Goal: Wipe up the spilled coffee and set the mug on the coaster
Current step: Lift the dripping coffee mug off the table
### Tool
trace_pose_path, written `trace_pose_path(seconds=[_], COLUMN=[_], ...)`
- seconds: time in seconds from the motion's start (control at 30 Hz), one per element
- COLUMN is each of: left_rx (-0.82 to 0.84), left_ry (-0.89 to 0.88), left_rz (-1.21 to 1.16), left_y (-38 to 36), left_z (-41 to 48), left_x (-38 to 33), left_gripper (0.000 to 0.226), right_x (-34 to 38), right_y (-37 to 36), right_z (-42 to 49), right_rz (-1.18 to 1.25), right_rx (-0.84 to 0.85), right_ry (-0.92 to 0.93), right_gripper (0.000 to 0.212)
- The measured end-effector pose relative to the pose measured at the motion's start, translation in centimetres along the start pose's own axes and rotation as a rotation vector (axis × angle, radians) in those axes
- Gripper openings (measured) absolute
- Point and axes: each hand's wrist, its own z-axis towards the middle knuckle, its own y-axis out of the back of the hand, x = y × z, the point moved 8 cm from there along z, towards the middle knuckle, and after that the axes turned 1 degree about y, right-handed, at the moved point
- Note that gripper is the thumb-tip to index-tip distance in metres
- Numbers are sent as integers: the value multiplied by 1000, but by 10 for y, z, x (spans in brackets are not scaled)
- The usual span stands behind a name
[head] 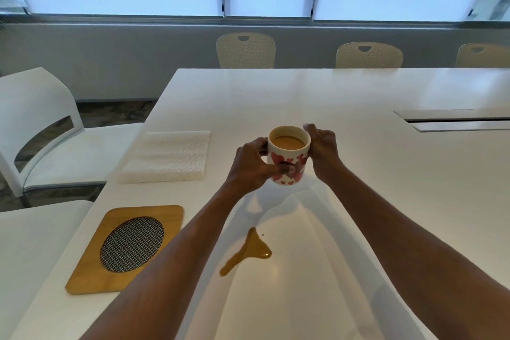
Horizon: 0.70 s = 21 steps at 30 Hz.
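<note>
The surface [358, 174] looks white and glossy. The coaster [91, 270] is smooth wood with a metal mesh centre. The napkin [168, 157] is textured paper. The mug [288, 159] is glazed ceramic.

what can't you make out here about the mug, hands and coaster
Head view only:
- handle of the mug: mostly covered by the left hand
- fingertips of the right hand: hidden behind the mug
- mug base: cannot tell whether it rests on the table or hangs above it
- near right corner of the coaster: covered by the left forearm
- table's near edge: cut off by the frame's bottom
</note>
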Motion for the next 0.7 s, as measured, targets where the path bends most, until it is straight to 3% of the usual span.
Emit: trace_pose_path(seconds=[0.5,0.7], left_rx=[136,157], left_ry=[-1,26], left_rz=[-71,-94], left_y=[-12,-18], left_z=[44,52], left_x=[33,45], left_gripper=[62,62], right_x=[-23,-31], right_y=[1,3], right_z=[28,34], right_rz=[-74,-94], right_rx=[-74,-80], right_ry=[-52,-63], right_gripper=[32,37])
